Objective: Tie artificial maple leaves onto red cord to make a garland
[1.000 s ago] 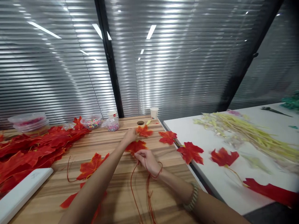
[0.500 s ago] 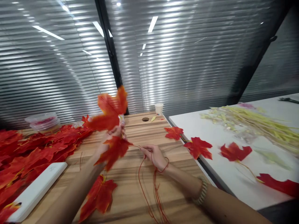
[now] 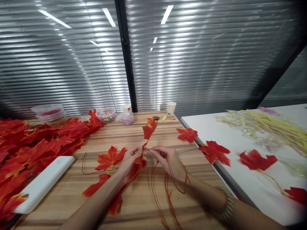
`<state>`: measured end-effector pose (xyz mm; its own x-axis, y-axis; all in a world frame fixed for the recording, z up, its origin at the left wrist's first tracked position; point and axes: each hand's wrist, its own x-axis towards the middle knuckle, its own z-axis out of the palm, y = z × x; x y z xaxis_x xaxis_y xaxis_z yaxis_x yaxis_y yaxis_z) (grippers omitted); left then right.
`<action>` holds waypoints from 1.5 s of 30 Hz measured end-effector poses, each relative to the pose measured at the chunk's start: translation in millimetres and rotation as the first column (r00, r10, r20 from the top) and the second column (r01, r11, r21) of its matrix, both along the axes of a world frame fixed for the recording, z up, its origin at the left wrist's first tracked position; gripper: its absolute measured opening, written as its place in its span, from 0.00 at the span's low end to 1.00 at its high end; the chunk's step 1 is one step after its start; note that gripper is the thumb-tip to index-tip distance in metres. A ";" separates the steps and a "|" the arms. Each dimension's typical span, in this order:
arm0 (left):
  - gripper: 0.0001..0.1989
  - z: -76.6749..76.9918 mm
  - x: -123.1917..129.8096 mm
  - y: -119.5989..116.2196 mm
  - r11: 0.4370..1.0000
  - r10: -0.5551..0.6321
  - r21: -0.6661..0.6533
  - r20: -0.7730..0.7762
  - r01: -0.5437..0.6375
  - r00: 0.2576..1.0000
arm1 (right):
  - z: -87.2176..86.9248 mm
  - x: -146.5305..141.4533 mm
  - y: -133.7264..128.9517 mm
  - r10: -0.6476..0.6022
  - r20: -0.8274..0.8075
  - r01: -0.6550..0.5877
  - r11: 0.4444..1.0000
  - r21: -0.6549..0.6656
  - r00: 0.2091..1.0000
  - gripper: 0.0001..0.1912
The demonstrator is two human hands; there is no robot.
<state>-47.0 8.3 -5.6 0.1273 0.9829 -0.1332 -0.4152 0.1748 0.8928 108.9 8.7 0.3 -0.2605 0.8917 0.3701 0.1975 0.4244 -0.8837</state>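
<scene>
Above the wooden table, my left hand (image 3: 131, 162) is closed around the stem of a red-orange leaf sprig (image 3: 150, 128); one leaf stands up beyond the fingertips, others hang under the hand. My right hand (image 3: 169, 159) pinches a thin red cord (image 3: 153, 182) close to the left fingertips. The cord loops round the right wrist and trails down to the table's near side. Left of my left hand, more orange-red leaves (image 3: 110, 158) lie on the wood beside a loose piece of red cord (image 3: 83, 166).
A large heap of red leaves (image 3: 43, 153) and a white power bank (image 3: 45, 182) are at left. Bead containers (image 3: 106, 115) and a paper cup (image 3: 171, 108) stand at the back. Red leaves (image 3: 214, 152) cross onto the white table (image 3: 242, 140), which holds yellow strands (image 3: 268, 126).
My left hand has lowered and turned, bringing the leaf sprig down close to my right fingertips. The view has shifted, and the bead containers and second cup now show at the back.
</scene>
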 end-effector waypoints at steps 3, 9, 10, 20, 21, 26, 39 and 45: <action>0.17 -4.7 1.8 0.7 0.998 -0.052 -0.027 0.027 0.052 0.998 | 0.3 0.6 -1.6 0.027 0.058 -0.031 0.997 0.066 0.998 0.15; 0.13 -8.3 2.8 1.5 0.996 -0.059 -0.055 0.101 0.065 0.993 | 0.5 1.0 -3.6 0.024 0.078 -0.037 0.985 0.166 0.997 0.13; 0.13 -8.2 2.7 1.1 0.996 -0.061 -0.058 0.103 0.067 0.993 | 1.4 1.0 -4.3 0.035 0.074 -0.048 0.982 0.180 0.997 0.13; 0.11 3.2 6.8 -11.6 0.998 -0.053 -0.017 0.041 0.053 0.998 | 3.7 0.3 -5.8 0.003 0.103 -0.029 0.969 0.247 0.995 0.12; 0.11 4.1 7.2 -12.2 0.998 -0.052 -0.017 0.034 0.052 0.998 | 3.7 0.4 -5.5 -0.004 0.114 -0.026 0.966 0.258 0.994 0.12; 0.10 5.6 8.6 -12.6 0.998 -0.065 -0.006 0.003 0.065 0.998 | 0.8 0.5 -3.9 -0.123 0.158 0.066 0.943 0.327 0.980 0.18; 0.11 8.5 10.9 -13.6 0.999 -0.034 -0.008 -0.006 0.034 0.999 | -3.0 0.3 -2.9 -0.150 0.166 0.084 0.932 0.352 0.975 0.20; 0.12 7.7 10.4 -13.5 1.000 -0.021 -0.006 -0.006 0.021 1.000 | -3.3 0.5 -3.4 -0.197 0.176 0.126 0.928 0.350 0.965 0.22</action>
<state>-36.6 -5.1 2.1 0.1472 0.9792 -0.1399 -0.4060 0.1888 0.8942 109.3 5.3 -3.1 -0.2251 0.7621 0.6071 0.4487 0.6341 -0.6297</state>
